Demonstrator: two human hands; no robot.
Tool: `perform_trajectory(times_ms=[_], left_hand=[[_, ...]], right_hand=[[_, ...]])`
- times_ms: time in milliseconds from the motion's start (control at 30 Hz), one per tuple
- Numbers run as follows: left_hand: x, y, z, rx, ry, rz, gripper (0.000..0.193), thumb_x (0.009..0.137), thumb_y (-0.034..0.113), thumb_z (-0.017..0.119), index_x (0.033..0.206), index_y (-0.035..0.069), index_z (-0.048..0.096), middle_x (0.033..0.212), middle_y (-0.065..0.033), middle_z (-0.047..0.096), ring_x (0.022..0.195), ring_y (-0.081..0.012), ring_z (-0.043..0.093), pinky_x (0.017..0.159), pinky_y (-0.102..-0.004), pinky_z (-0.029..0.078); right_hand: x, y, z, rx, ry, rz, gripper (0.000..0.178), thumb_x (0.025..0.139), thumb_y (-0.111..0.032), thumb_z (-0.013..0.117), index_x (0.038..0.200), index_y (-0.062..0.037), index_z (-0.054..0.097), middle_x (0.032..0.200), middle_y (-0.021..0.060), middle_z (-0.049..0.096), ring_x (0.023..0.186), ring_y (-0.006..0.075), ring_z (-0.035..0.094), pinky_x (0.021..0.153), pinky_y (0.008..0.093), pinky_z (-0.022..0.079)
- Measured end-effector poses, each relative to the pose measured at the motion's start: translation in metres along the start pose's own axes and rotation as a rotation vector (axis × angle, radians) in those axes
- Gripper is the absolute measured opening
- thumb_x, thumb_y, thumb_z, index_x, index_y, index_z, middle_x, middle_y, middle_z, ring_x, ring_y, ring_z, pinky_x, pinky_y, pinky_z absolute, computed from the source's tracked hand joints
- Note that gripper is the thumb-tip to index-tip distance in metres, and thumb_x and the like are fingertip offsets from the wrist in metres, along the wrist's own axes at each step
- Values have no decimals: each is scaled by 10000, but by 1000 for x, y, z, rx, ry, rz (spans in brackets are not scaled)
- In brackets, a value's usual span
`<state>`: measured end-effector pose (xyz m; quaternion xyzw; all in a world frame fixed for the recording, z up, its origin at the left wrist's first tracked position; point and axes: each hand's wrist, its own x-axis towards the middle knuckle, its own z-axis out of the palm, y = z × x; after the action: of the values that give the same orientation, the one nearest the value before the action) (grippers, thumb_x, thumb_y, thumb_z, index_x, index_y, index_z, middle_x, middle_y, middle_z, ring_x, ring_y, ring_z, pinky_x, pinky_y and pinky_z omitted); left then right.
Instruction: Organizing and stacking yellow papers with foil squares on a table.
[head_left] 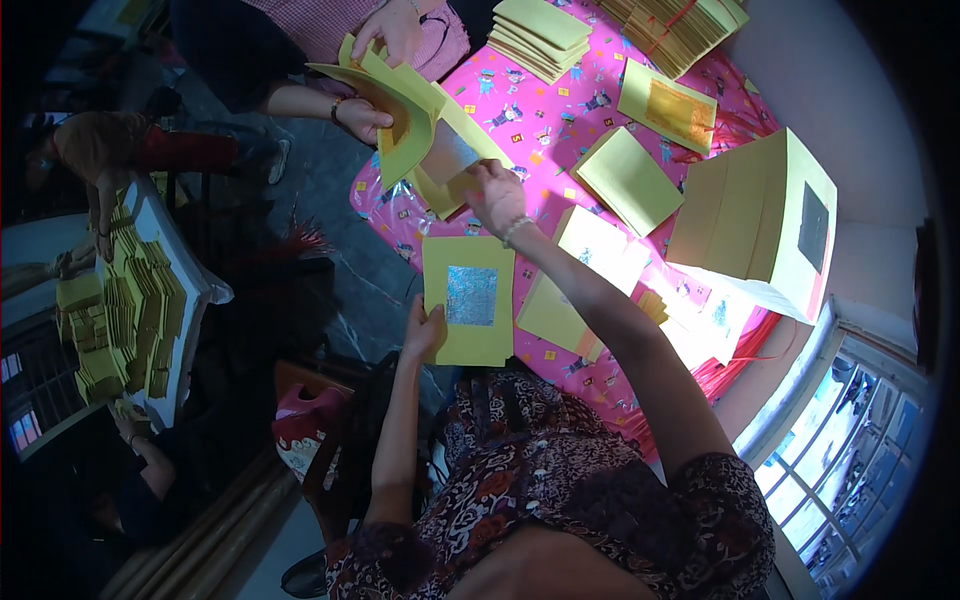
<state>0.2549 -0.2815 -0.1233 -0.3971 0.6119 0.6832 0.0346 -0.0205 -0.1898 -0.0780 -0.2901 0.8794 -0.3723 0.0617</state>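
My left hand (426, 328) grips the left edge of a stack of yellow paper (466, 348) whose top sheet bears a silver foil square. It is held at the table's near-left edge, in front of my body. My right hand (497, 197) is stretched farther out, its fingers closed on the edge of another yellow sheet with a silver square (447, 155). Across from me, another person's hands (362, 118) hold a fanned bundle of yellow paper (408, 150) that partly overlaps that sheet.
Yellow paper stacks lie on the pink patterned tablecloth (525, 130), one (630, 180) at right. Farther right is a large pile (735, 225), beside red strings (745, 130). A barred window (850, 440) stands lower right. Another table (190, 340) with bundles and people is at left.
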Motion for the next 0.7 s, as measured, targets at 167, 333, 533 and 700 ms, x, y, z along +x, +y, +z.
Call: perform_trajectory(times_ms=[167, 333, 533, 700], left_hand=[[20, 22, -3, 360, -79, 163, 252, 915, 109, 546, 1146, 33, 477, 1031, -72, 594, 953, -120, 549, 766, -277, 452], [40, 70, 25, 858, -107, 226, 358, 854, 143, 611, 1170, 38, 479, 1032, -161, 606, 914, -328, 610, 744, -391, 487], [50, 127, 50, 1150, 121, 769, 412, 801, 186, 665, 1169, 58, 530, 952, -174, 589, 884, -366, 575, 757, -429, 466], [91, 153, 56, 1095, 120, 796, 305, 811, 159, 655, 1087, 45, 591, 999, -170, 575, 930, -360, 550, 758, -433, 471]], right_hand=[[-39, 0, -29, -194, -328, 76, 385, 805, -271, 606, 1135, -82, 544, 1115, 144, 554, 1056, 292, 557, 971, 440, 376], [-84, -11, -26, -309, -361, -21, 467, 770, -264, 662, 1147, -24, 526, 1189, 161, 532, 1156, 300, 503, 1023, 477, 328], [-96, -6, -26, -290, -153, -29, 480, 773, -215, 666, 1161, 9, 495, 1232, 187, 510, 1181, 337, 480, 1045, 493, 316], [-85, -14, -35, 55, -325, 222, 480, 782, -183, 653, 1193, -7, 479, 1249, 214, 491, 1157, 347, 508, 966, 417, 429]])
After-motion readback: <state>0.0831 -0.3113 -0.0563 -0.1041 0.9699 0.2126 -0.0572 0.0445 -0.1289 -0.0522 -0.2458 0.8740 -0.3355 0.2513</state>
